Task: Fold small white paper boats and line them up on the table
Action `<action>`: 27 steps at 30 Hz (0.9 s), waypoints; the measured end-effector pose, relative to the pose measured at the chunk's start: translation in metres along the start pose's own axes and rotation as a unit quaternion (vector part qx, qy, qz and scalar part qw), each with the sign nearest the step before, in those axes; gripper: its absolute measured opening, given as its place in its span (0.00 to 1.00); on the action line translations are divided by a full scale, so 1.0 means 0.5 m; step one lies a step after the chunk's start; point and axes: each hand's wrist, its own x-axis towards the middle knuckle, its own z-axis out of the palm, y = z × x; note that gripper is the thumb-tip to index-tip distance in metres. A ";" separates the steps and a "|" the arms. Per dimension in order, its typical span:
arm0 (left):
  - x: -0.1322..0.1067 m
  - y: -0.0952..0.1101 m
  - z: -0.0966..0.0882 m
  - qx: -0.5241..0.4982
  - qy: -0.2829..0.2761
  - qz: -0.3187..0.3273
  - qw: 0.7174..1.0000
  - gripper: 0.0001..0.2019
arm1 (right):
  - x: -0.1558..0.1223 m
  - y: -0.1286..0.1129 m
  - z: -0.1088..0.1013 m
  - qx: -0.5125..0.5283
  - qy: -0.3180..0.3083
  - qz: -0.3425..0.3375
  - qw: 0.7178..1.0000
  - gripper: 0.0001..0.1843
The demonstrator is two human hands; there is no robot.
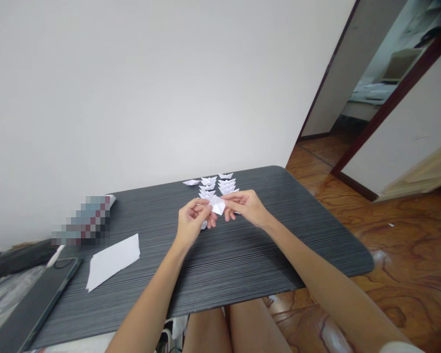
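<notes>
In the head view, the left hand (194, 218) and the right hand (246, 206) hold a small, angular piece of folded white paper (217, 205) between them. The left thumb and fingers are pinched on its left side, the right ones on its right corner. It is raised over the dark grey, wood-grained table (260, 274), right of the table's middle. Just beyond it, towards the far edge, small boat-shaped folded white papers (227, 189) stand in two columns, with one more apart at left. A stack of flat white rectangular paper sheets (113, 261) lies well to the left.

For this fold, a light, even pinch near the edges seems best: squeezing could crush the creases, and pulling unevenly could skew or tear the thin paper.
</notes>
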 end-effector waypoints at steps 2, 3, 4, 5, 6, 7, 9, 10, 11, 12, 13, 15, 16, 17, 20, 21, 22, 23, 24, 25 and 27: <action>0.000 -0.001 -0.001 -0.016 -0.004 0.003 1.000 0.07 | -0.001 0.001 -0.002 0.005 -0.004 -0.012 1.000 0.12; -0.001 0.000 -0.001 -0.021 -0.005 0.005 1.000 0.07 | -0.001 0.002 -0.003 0.006 -0.008 -0.019 1.000 0.11; -0.001 0.000 -0.002 -0.025 -0.006 0.007 1.000 0.07 | -0.002 0.001 -0.003 0.008 -0.013 -0.027 1.000 0.11; -0.001 0.001 -0.002 -0.030 -0.008 0.009 0.999 0.07 | -0.002 0.001 -0.004 0.010 -0.017 -0.037 0.999 0.10; -0.002 0.002 -0.003 -0.035 -0.009 0.009 0.999 0.07 | -0.002 0.000 -0.004 0.012 -0.021 -0.045 0.999 0.09; -0.002 0.003 -0.004 -0.041 -0.012 0.010 0.999 0.07 | -0.003 -0.001 -0.005 0.014 -0.025 -0.052 0.998 0.08; -0.003 0.006 -0.004 -0.055 -0.020 0.010 0.998 0.07 | -0.003 -0.004 -0.006 0.017 -0.036 -0.059 0.997 0.08; -0.003 0.008 -0.004 -0.062 -0.026 0.010 0.998 0.07 | -0.004 -0.005 -0.006 0.017 -0.042 -0.060 0.997 0.08; -0.004 0.010 -0.004 -0.068 -0.032 0.010 0.997 0.07 | -0.005 -0.006 -0.007 0.018 -0.047 -0.059 0.997 0.07; -0.005 0.012 -0.003 -0.072 -0.038 0.009 0.997 0.06 | -0.006 -0.007 -0.007 0.018 -0.053 -0.058 0.997 0.08; -0.007 0.014 -0.003 -0.075 -0.044 0.006 0.996 0.06 | -0.007 -0.007 -0.007 0.018 -0.057 -0.057 0.997 0.08; -0.009 0.018 -0.002 -0.080 -0.054 -0.005 0.995 0.06 | -0.009 -0.009 -0.006 0.016 -0.059 -0.052 0.997 0.08; -0.011 0.019 -0.003 -0.081 -0.061 -0.013 0.995 0.07 | -0.010 -0.010 -0.006 0.013 -0.058 -0.048 0.997 0.08; -0.012 0.020 -0.003 -0.081 -0.067 -0.021 0.994 0.08 | -0.011 -0.010 -0.005 0.011 -0.057 -0.045 0.997 0.08; -0.014 0.020 -0.006 -0.075 -0.085 -0.034 0.993 0.10 | -0.012 -0.011 -0.004 0.001 -0.058 -0.041 0.997 0.08; -0.014 0.019 -0.007 -0.070 -0.086 -0.034 0.993 0.10 | -0.012 -0.011 -0.004 -0.004 -0.060 -0.043 0.997 0.08; -0.014 0.019 -0.007 -0.061 -0.085 -0.034 0.994 0.10 | -0.012 -0.011 -0.005 -0.007 -0.064 -0.046 0.997 0.07; -0.013 0.019 -0.007 -0.051 -0.082 -0.032 0.995 0.10 | -0.012 -0.012 -0.006 -0.010 -0.067 -0.050 0.996 0.07; -0.013 0.019 -0.006 -0.039 -0.079 -0.029 0.996 0.09 | -0.012 -0.013 -0.006 -0.013 -0.071 -0.053 0.996 0.07; -0.012 0.020 -0.005 -0.026 -0.078 -0.024 0.996 0.08 | -0.012 -0.015 -0.007 -0.016 -0.075 -0.056 0.995 0.07; -0.011 0.023 -0.002 -0.004 -0.082 -0.014 0.996 0.07 | -0.012 -0.018 -0.006 -0.032 -0.071 -0.058 0.995 0.08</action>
